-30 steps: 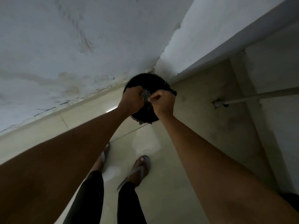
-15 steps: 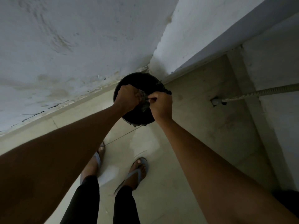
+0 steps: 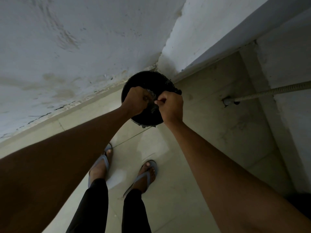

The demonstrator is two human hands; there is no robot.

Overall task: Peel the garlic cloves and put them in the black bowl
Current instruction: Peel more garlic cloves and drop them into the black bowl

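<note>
— Where are your hands right now?

— Your left hand and right hand are both out in front of you, close together, held over a black round container that sits on the floor in the corner. Both have their fingers curled in tight.

— Are you holding a garlic clove?

— Something small and pale shows in the gap between your two hands, and your right fingertips seem to pinch at it. It is too dim and small to say whether it is a clove or just skin. Your left hand's grip is turned away, so what it clamps on cannot be told.

— And the black bowl?

— The dark container under your hands may be it, but your knuckles cover its middle, so its contents stay hidden. Only its far rim and a bit of its near edge show.

— What else is around you?

— A stained white wall runs along your left and meets another wall at the corner just behind the container. To your right a ribbed metal hose comes out of a fitting low on the wall. Your feet in blue flip-flops stand on pale floor tiles, well back from the container, and your forearms block much of the floor between.
</note>
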